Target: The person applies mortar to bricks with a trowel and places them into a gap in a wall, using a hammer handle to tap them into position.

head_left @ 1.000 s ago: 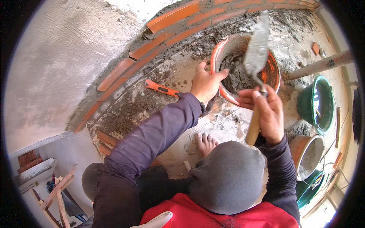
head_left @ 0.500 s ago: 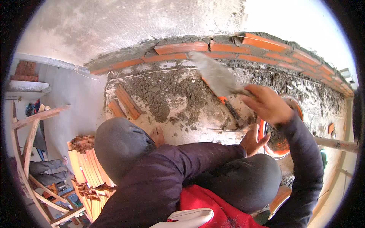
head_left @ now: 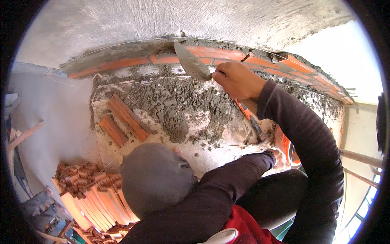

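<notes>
My right hand (head_left: 239, 79) is closed on the handle of a trowel (head_left: 191, 61), whose mortar-coated blade is raised against the top of the low brick course (head_left: 296, 65) along the wall; whether it touches is unclear. A thin line runs along that course. My left hand (head_left: 278, 160) is low at the right, beside the orange bucket (head_left: 284, 142), its fingers largely hidden by my sleeve and blurred. An orange-and-black tool (head_left: 243, 109) lies on the floor under my right wrist. Loose mortar (head_left: 178, 114) is spread below the course.
Two loose bricks (head_left: 126, 114) lie left of the mortar. A large stack of bricks (head_left: 89, 203) is at lower left, near a wooden frame (head_left: 25, 136) and what looks like another person's legs (head_left: 38, 203). A pole (head_left: 359, 156) lies at right.
My right hand has carried the trowel from over the bucket up and left to the brick course. My left hand stays low by the bucket. The view has turned toward the wall.
</notes>
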The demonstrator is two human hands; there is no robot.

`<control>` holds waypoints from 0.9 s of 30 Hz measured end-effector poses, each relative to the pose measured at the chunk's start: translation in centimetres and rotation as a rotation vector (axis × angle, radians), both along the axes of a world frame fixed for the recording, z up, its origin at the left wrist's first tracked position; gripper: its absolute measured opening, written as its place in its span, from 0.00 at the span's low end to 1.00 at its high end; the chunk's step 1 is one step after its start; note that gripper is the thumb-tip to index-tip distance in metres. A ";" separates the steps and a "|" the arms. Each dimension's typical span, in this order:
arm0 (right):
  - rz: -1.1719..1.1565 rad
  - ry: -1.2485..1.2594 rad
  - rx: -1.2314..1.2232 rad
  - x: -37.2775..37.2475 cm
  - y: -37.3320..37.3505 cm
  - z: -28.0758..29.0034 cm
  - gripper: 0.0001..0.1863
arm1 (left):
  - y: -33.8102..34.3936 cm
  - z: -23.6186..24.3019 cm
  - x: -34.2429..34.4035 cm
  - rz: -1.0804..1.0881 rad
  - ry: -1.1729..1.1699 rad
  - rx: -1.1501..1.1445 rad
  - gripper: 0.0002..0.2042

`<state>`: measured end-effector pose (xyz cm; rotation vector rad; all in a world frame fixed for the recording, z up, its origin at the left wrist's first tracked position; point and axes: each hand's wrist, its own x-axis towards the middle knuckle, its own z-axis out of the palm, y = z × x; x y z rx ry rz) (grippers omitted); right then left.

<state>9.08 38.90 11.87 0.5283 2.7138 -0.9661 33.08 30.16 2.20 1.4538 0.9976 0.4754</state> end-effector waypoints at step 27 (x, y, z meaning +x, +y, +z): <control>-0.775 -0.269 -0.509 6.7 1.0 3.9 0.15 | 1.5 -1.0 -1.0 -0.072 -0.072 -0.192 0.42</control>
